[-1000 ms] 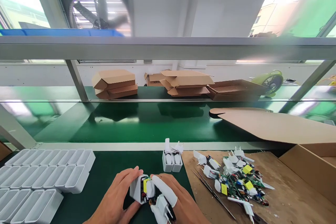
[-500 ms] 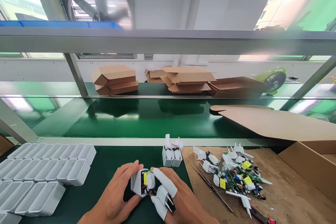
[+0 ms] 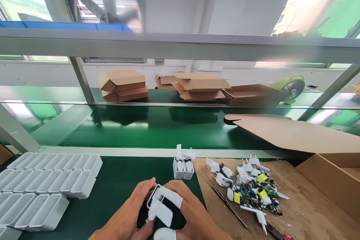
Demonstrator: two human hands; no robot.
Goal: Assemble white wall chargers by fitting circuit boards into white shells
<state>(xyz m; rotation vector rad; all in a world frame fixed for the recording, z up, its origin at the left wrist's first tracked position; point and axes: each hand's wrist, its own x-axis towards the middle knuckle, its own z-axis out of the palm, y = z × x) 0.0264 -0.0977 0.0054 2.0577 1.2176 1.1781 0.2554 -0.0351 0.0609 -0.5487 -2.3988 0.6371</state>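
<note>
My left hand [image 3: 135,213] is closed around a white charger housing [image 3: 152,199], gripping its left side. A white plug piece [image 3: 160,212] sticks out over the front of the housing. My right hand [image 3: 194,213] wears white covers on its index finger and thumb. Its covered index finger presses at the housing's upper rim, while the thumb stands lower down, apart from it. The circuit board is hidden from this angle. Beyond my hands, two white housings [image 3: 179,172] stand upright side by side, with white plug parts on top.
At left are rows of empty white housings [image 3: 50,210]. A cardboard sheet [image 3: 219,198] at right bears a heap of circuit boards with plugs [image 3: 253,187], tweezers [image 3: 227,204] and a dark-handled tool [image 3: 274,230]. Cardboard boxes [image 3: 202,84] and a green fan [image 3: 292,88] stand behind.
My hands have tilted and turned the housing. The circuit board with its yellow part has gone out of sight, and the plug piece now lies across the housing's front.
</note>
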